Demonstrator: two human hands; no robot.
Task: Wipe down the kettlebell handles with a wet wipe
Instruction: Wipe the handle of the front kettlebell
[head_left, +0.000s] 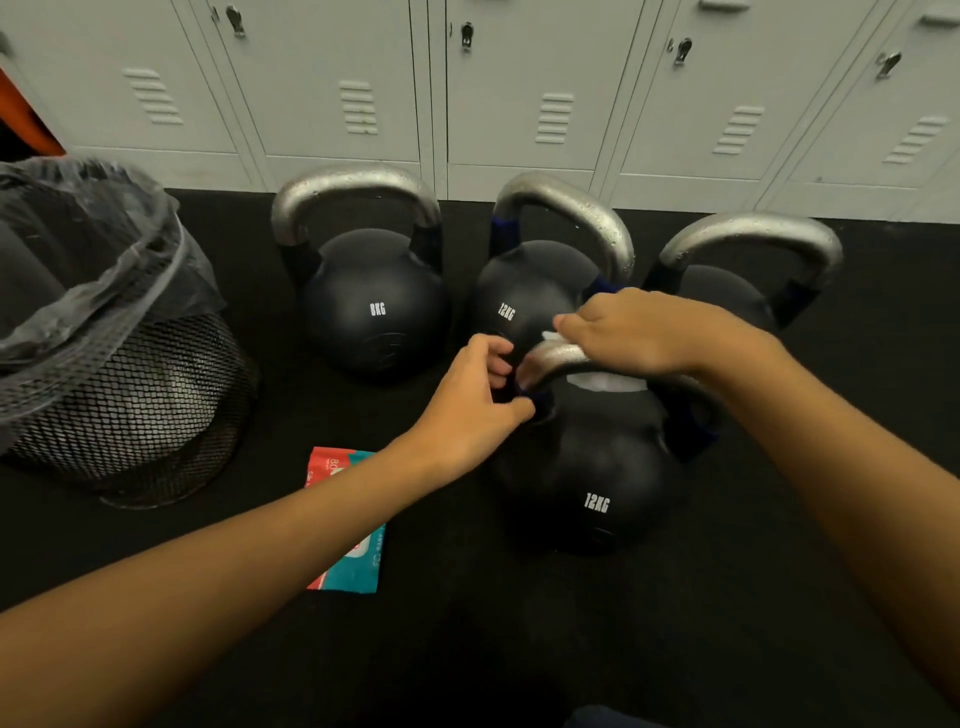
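4 kettlebells (582, 467), 1 wipe (608, 383), 1 bin (119, 374), 2 hands (644, 332).

Both bare forearms extended forward, converging toward centre. Left grip (480, 395): fingers curled, thumb pressed forward, closed around left end of kettlebell handle (550, 358). Right grip (639, 332): palm down, knuckles up, wrist slightly bent, fingers wrapped over wet wipe (605, 382) on handle top.
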